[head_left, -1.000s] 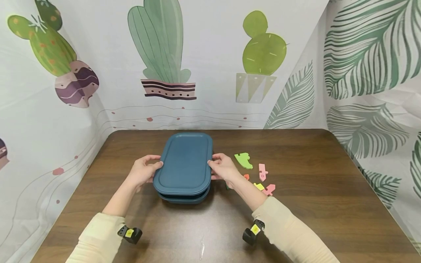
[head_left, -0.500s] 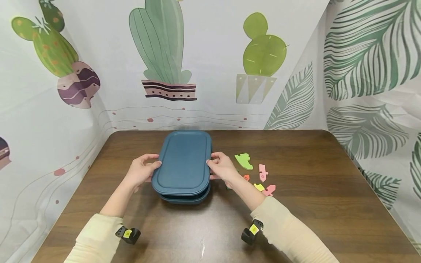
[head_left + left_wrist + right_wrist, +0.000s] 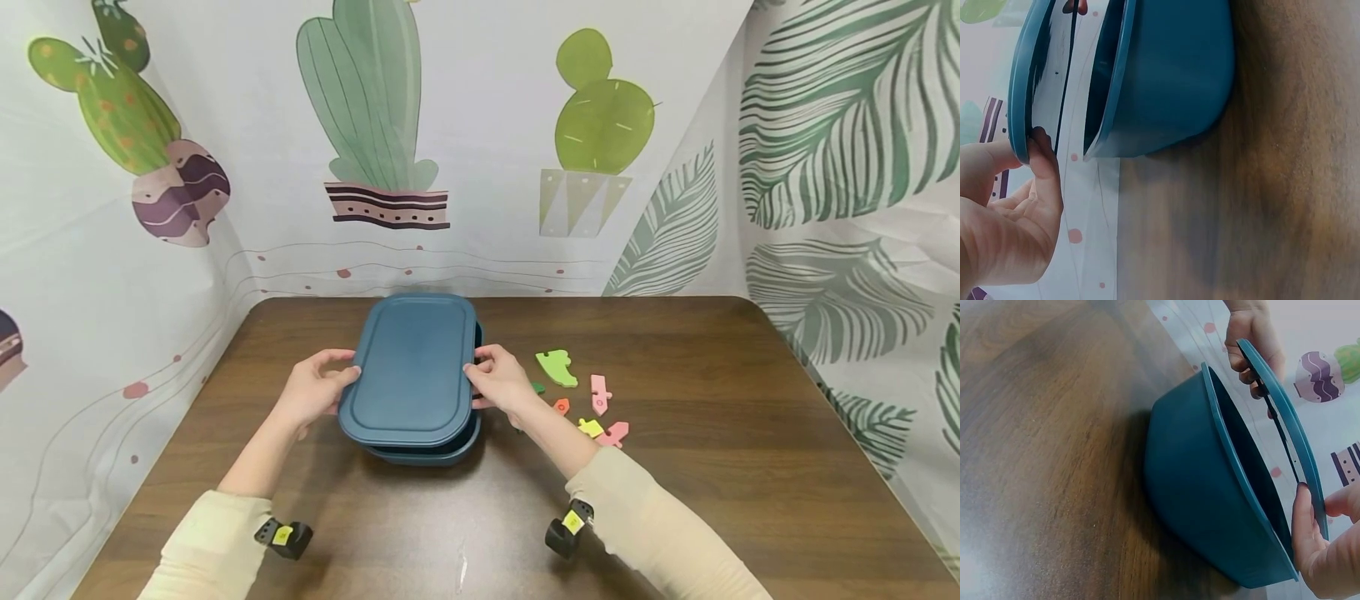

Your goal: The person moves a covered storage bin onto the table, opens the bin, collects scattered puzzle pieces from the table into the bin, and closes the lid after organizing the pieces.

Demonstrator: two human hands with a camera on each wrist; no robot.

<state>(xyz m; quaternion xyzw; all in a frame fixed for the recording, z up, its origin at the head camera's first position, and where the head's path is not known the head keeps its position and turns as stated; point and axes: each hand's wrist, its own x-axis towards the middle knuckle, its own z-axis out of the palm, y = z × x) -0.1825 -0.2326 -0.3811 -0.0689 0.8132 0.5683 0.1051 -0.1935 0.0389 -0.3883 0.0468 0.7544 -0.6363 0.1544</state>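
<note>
The left hand (image 3: 311, 392) and right hand (image 3: 498, 382) pinched the blue lid (image 3: 408, 367) by its 9 and 3 o'clock edges, fingers curled, holding it clear above the blue container (image 3: 450, 450) on the table (image 3: 712, 467). Foam pieces (image 3: 557, 367) lay at 3 o'clock. No writing was legible.

**Setting: a staged tabletop booth for recording**

You are seated at a dark wood-grain table (image 3: 712, 433) closed in on three sides by hanging printed fabric backdrops rather than room walls. The rear sheet (image 3: 480, 125) carries potted cactus drawings; the right-hand sheet (image 3: 847, 167) carries large green palm leaves, and its creases show it is cloth. Small cameras (image 3: 564, 527) strapped at your wrists mark this as a data-collection set-up. Foam puzzle pieces (image 3: 557, 367) lie on the table as props.
</note>
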